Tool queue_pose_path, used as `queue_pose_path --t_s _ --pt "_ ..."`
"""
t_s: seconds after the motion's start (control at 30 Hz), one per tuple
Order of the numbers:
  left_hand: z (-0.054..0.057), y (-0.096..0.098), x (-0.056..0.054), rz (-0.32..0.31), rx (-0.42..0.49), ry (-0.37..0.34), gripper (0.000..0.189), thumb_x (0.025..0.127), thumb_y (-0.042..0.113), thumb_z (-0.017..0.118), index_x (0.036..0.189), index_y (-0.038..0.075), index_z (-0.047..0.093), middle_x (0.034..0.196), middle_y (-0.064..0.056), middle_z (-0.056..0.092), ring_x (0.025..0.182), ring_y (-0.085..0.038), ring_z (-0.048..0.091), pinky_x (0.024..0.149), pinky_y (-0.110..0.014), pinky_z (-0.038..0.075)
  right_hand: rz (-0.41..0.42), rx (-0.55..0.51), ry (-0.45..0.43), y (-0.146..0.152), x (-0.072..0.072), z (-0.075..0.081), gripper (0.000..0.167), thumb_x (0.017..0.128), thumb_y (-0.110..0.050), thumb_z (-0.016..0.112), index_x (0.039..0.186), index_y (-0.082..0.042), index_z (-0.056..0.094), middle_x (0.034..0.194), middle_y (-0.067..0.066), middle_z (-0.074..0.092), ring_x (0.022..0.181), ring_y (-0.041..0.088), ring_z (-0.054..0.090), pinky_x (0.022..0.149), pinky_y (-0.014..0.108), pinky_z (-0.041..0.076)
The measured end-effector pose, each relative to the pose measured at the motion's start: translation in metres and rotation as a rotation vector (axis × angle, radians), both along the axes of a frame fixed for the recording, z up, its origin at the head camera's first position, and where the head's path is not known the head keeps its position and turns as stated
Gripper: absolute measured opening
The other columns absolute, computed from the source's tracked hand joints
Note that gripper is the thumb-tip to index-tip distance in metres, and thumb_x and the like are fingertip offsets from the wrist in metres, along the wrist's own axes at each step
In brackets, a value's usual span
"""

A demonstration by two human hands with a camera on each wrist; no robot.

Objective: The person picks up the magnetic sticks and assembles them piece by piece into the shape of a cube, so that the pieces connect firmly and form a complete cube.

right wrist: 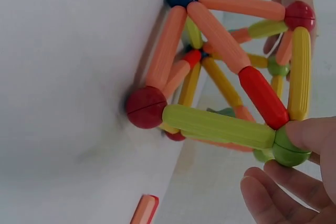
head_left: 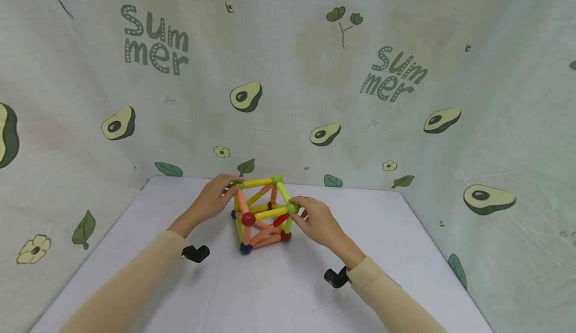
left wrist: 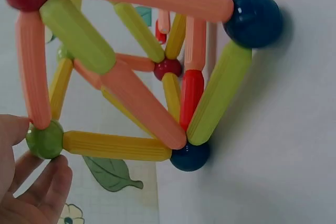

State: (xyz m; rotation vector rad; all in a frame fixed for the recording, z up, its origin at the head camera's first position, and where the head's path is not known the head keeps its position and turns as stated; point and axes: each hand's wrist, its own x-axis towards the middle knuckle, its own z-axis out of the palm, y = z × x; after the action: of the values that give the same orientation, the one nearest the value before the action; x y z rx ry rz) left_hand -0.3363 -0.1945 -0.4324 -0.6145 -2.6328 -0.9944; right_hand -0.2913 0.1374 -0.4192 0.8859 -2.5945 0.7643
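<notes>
A cube-shaped frame of magnetic building sticks (head_left: 270, 213) and balls stands on the white table, braced by diagonal sticks. Its upper back-left corner is a green ball (left wrist: 45, 139), which my left hand (head_left: 215, 198) pinches between thumb and fingers. At the upper front-right corner, my right hand (head_left: 317, 221) grips another green ball (right wrist: 290, 145), thumb on one side and fingers curled beneath. A red ball (head_left: 248, 218) tops the front-left corner, with a blue ball (head_left: 245, 248) below it. One diagonal, part salmon and part red stick (right wrist: 263, 96), meets the ball in my right hand.
A loose salmon and red stick (right wrist: 144, 211) lies on the table beyond the frame. The white table (head_left: 252, 298) backs onto a hanging cloth (head_left: 279, 58) printed with avocados and leaves, which also covers both sides. Black wrist cameras (head_left: 336, 277) hang under the sleeves.
</notes>
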Motion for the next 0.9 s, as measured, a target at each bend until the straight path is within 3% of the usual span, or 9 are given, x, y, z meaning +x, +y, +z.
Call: queue_pose_path --t_s 0.17,0.6,0.9 --pt "-0.003 0.000 0.018 0.004 -0.020 0.038 0.033 0.107 0.019 0.067 0.139 0.014 0.068 0.123 -0.008 0.061 0.107 -0.027 0.069 0.094 -0.047 0.061 -0.036 0.022 0.022 0.013 -0.008 0.003 0.035 0.094 -0.010 0.082 0.128 -0.011 0.073 0.111 0.003 0.076 0.084 0.016 0.071 0.074 0.025 0.061" --pt "-0.005 0.018 0.065 -0.058 -0.003 0.102 0.027 0.098 0.022 0.080 0.123 0.016 0.072 0.118 0.001 0.060 0.096 -0.011 0.064 0.089 -0.033 0.061 -0.041 0.052 -0.009 0.033 -0.028 0.010 0.036 0.093 -0.011 0.083 0.129 -0.012 0.075 0.111 0.002 0.077 0.086 0.016 0.068 0.080 0.037 0.064" --pt "-0.006 0.028 0.078 -0.112 0.017 0.141 0.025 0.094 0.019 0.084 0.115 0.013 0.073 0.107 0.009 0.059 0.093 -0.005 0.062 0.085 -0.026 0.060 0.007 0.109 -0.052 0.037 -0.045 0.015 0.042 0.096 -0.010 0.080 0.136 -0.012 0.070 0.117 0.006 0.076 0.093 0.020 0.071 0.083 0.036 0.063"
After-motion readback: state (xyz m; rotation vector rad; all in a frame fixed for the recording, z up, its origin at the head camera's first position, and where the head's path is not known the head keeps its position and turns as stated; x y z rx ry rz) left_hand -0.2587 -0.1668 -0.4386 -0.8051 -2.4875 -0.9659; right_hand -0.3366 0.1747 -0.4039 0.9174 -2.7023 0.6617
